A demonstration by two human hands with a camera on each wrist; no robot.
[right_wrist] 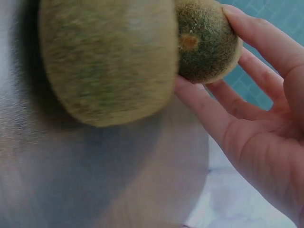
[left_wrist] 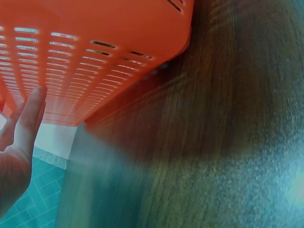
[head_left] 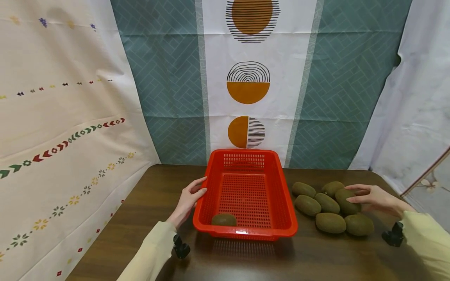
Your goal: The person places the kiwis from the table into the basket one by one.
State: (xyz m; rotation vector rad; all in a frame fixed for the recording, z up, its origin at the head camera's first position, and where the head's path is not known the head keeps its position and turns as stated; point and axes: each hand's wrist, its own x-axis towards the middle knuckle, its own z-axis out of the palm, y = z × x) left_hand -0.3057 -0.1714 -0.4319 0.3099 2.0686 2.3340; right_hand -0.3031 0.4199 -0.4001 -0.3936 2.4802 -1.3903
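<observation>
Head: left hand (head_left: 188,199) fingers straight against red basket (head_left: 246,195) rim; one kiwi (head_left: 224,219) inside; six on surface (head_left: 147,203).
Left wrist: fingers (left_wrist: 29,114) straight beside basket wall.
Right wrist: fingers (right_wrist: 256,35) curling round kiwi (right_wrist: 206,40). Pick-up step, likely; next needs firm grip, lift clear of neighbours.

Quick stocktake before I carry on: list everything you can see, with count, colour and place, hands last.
Basket: one, red, perforated, centre of table.
Kiwi in basket: one, brown-green, near-left corner.
Loose kiwis: six, brown-green, clustered on table right of basket.
Table: one, dark brown wood.
Backdrop cloths: teal and white with orange circles behind; cream patterned at left; pale at right.
Left hand: fingers on the basket's left rim.
Right hand: fingers curled around the far-right kiwi of the cluster.
</observation>
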